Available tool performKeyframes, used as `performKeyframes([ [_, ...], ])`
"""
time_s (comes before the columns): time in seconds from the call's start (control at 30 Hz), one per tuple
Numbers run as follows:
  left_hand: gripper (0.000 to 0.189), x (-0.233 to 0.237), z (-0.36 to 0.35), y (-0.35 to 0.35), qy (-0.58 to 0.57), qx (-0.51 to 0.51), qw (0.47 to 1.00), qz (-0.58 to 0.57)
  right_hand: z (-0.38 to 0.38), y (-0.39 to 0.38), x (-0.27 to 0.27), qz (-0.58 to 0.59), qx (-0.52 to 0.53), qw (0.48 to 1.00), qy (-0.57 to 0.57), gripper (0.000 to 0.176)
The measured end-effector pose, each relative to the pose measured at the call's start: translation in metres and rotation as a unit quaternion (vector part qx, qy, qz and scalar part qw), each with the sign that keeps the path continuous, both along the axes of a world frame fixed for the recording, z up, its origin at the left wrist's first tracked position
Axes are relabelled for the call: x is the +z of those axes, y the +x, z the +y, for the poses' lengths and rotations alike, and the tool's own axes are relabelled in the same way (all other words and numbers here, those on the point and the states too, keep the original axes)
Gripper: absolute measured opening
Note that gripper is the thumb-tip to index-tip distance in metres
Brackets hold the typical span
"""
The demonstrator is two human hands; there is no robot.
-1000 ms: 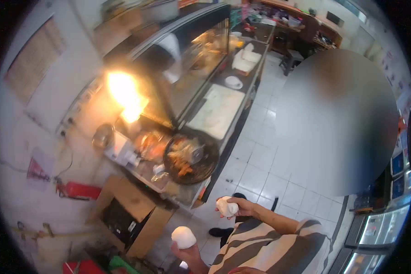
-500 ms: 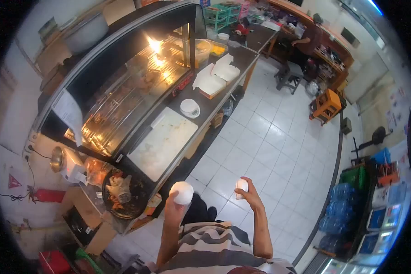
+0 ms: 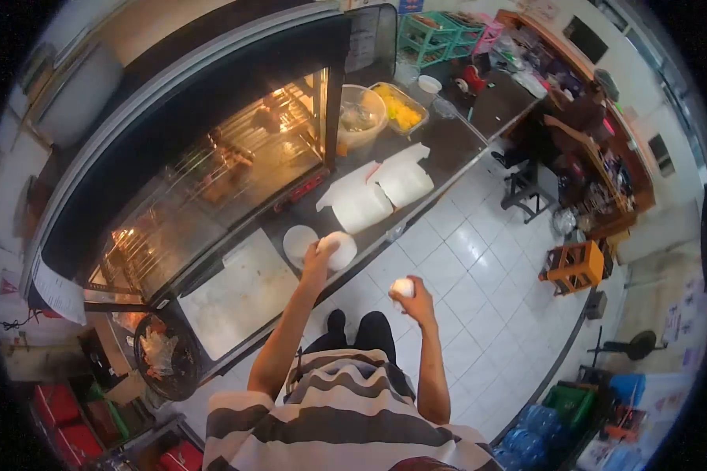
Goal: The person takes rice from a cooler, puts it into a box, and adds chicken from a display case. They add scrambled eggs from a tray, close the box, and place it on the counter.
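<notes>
My left hand is closed on a white round bowl-like thing, held over the counter's front edge. Right beside it, a white round tub stands on the counter. Out over the floor, my right hand has its fingers wrapped round a smaller white, rounded thing; its exact kind I cannot tell. A white cutting board with stains lies to the left of my left hand. Just beyond my hands on the counter sits an opened white cardboard box.
A lit glass display warmer with racks of food stands behind the board. Farther along are a large bowl and a tray of yellow food. Lower left is a dark round pan. A person sits near a stool.
My left hand has moved forward over the counter edge, up beside the tub, with the white round thing still in it. The right hand has come slightly forward, and the camera view has shifted.
</notes>
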State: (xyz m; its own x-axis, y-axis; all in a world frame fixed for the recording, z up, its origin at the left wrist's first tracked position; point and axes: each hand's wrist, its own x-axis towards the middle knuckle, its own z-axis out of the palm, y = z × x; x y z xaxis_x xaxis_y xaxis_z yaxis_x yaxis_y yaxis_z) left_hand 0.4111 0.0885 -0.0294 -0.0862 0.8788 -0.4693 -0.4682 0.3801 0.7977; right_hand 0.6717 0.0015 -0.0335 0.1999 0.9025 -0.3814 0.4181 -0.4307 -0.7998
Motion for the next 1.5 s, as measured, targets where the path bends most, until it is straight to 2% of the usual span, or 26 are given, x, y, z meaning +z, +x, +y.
performKeyframes([
  [0.07, 0.053, -0.039, 0.063, 0.028, 0.049, 0.018, 0.998, 0.037, 0.073, 0.031, -0.018, -0.124, 0.074, 0.985, 0.096, 0.065],
  [0.17, 0.043, -0.116, 0.149, 0.056, 0.102, 0.006, 0.989, 0.105, 0.19, 0.047, -0.008, -0.207, 0.147, 0.951, 0.175, 0.068],
  [0.2, 0.041, -0.081, 0.16, 0.064, 0.004, -0.034, 0.989, 0.145, 0.23, 0.051, -0.022, -0.248, 0.171, 0.928, 0.217, 0.069],
  [0.23, 0.045, -0.059, 0.17, 0.08, -0.029, -0.003, 0.981, 0.189, 0.265, 0.056, -0.03, -0.207, 0.167, 0.939, 0.216, 0.072],
  [0.27, 0.056, -0.155, 0.197, 0.097, -0.086, 0.047, 0.967, 0.234, 0.296, 0.056, -0.026, -0.154, 0.176, 0.96, 0.153, 0.073],
  [0.3, 0.073, -0.139, 0.202, 0.091, -0.041, -0.065, 0.953, 0.293, 0.324, 0.053, -0.034, -0.281, 0.2, 0.924, 0.163, 0.071],
  [0.33, 0.072, -0.261, 0.215, 0.1, -0.028, -0.06, 0.857, 0.511, 0.347, 0.05, -0.033, -0.224, 0.208, 0.949, 0.084, 0.074],
  [0.37, 0.085, -0.252, 0.226, 0.12, -0.091, -0.011, 0.935, 0.342, 0.359, 0.047, -0.044, -0.279, 0.224, 0.926, 0.12, 0.079],
  [0.4, 0.069, -0.191, 0.205, 0.11, -0.06, -0.012, 0.957, 0.283, 0.38, 0.06, -0.084, -0.286, 0.288, 0.903, 0.142, 0.083],
  [0.47, 0.064, -0.244, 0.226, 0.126, -0.079, -0.009, 0.888, 0.452, 0.402, 0.077, -0.162, -0.346, 0.376, 0.844, 0.166, 0.083],
  [0.53, 0.06, -0.235, 0.207, 0.126, -0.103, 0.029, 0.865, 0.491, 0.395, 0.053, -0.134, -0.357, 0.369, 0.851, 0.106, 0.078],
  [0.67, 0.05, -0.136, 0.189, 0.135, -0.1, 0.057, 0.794, 0.597, 0.385, 0.062, -0.108, -0.269, 0.349, 0.888, 0.13, 0.067],
  [0.73, 0.036, -0.078, 0.154, 0.113, 0.084, 0.135, 0.808, 0.567, 0.384, 0.063, -0.091, -0.216, 0.333, 0.904, 0.16, 0.065],
  [0.83, 0.018, -0.064, 0.072, 0.032, 0.102, 0.163, 0.705, 0.682, 0.368, 0.065, -0.064, -0.184, 0.298, 0.903, 0.249, 0.051],
  [0.9, 0.028, -0.07, 0.009, -0.035, -0.031, 0.393, 0.643, 0.656, 0.341, 0.042, -0.019, -0.032, 0.291, 0.955, 0.048, 0.041],
  [0.93, 0.032, -0.082, -0.037, -0.085, -0.08, 0.34, 0.616, 0.706, 0.325, 0.028, -0.012, -0.032, 0.288, 0.955, 0.055, 0.041],
  [0.97, 0.034, -0.062, -0.064, -0.116, -0.157, 0.357, 0.557, 0.733, 0.306, 0.012, -0.008, 0.049, 0.335, 0.94, 0.03, 0.037],
  [1.0, 0.039, -0.055, -0.09, -0.148, -0.207, 0.348, 0.534, 0.742, 0.283, -0.008, -0.005, 0.131, 0.377, 0.917, 0.006, 0.033],
  [1.03, 0.044, -0.055, -0.112, -0.178, -0.214, 0.349, 0.513, 0.755, 0.256, -0.036, -0.001, 0.195, 0.385, 0.902, -0.027, 0.032],
  [1.07, 0.042, -0.058, -0.127, -0.204, -0.245, 0.329, 0.526, 0.745, 0.226, -0.069, 0.003, 0.259, 0.387, 0.883, -0.06, 0.032],
  [1.13, 0.031, -0.077, -0.154, -0.249, -0.224, 0.285, 0.482, 0.798, 0.164, -0.138, 0.011, 0.307, 0.414, 0.847, -0.126, 0.032],
  [1.27, 0.016, -0.118, -0.194, -0.283, -0.13, 0.237, 0.594, 0.758, 0.057, -0.257, -0.023, 0.417, 0.427, 0.779, -0.193, 0.036],
  [1.33, 0.005, -0.093, -0.201, -0.276, -0.023, 0.294, 0.629, 0.72, 0.02, -0.312, -0.028, 0.498, 0.371, 0.742, -0.252, 0.036],
  [1.4, 0.006, -0.052, -0.202, -0.25, 0.044, 0.278, 0.672, 0.685, -0.004, -0.36, -0.04, 0.546, 0.341, 0.715, -0.273, 0.036],
  [1.43, 0.007, -0.04, -0.202, -0.237, 0.072, 0.266, 0.694, 0.665, -0.009, -0.377, -0.068, 0.546, 0.331, 0.723, -0.265, 0.036],
  [1.5, 0.011, -0.019, -0.206, -0.215, 0.11, 0.208, 0.708, 0.666, -0.016, -0.402, -0.126, 0.603, 0.299, 0.663, -0.328, 0.044],
])
